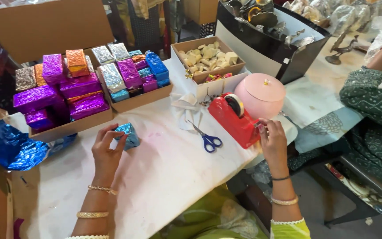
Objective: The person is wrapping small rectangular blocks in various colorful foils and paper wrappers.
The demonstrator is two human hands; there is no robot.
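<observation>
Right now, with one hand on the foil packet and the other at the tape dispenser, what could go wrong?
1. The right hand is at the cutter end of the red tape dispenser; fingertips could catch the blade.
2. The dispenser sits near the table edge; a hard pull might drag it off.
3. The left hand holds the blue foil packet only by its fingertips; the wrap could spring open. The scissors lie open between the hands.

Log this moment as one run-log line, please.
left hand: holds blue foil packet | right hand: at red tape dispenser | scissors: between, on table
</observation>
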